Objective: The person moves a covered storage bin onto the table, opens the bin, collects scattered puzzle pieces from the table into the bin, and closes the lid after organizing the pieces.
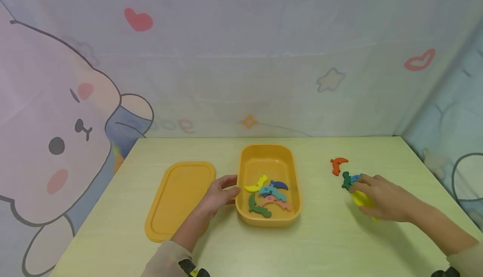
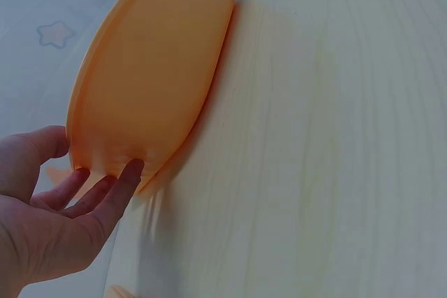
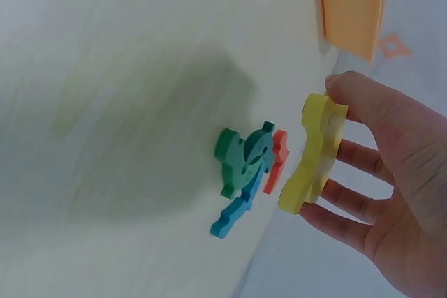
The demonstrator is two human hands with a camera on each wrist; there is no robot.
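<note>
From here I see the right hand (image 1: 386,198) pinching a yellow toy (image 3: 318,150) above the table (image 1: 320,243), near a dark green toy (image 1: 346,181); the left hand (image 1: 216,195) grips the box (image 1: 268,223) rim. I'd favour a firm pinch, box steady.

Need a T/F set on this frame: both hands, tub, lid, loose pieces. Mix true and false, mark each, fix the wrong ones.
1. The left hand is touching the orange-yellow plastic tub. True.
2. The right hand holds a wavy-edged yellow toy piece. True.
3. The tub is covered. False: the flat orange-yellow rectangular lid lies apart from it, to its left in the head view.
4. The tub is empty. False: several coloured pieces lie in it, among them a curved green piece and a curved pink piece.
5. A curved orange-red piece lies on the pale wood-grain table, outside the tub. True.
</note>
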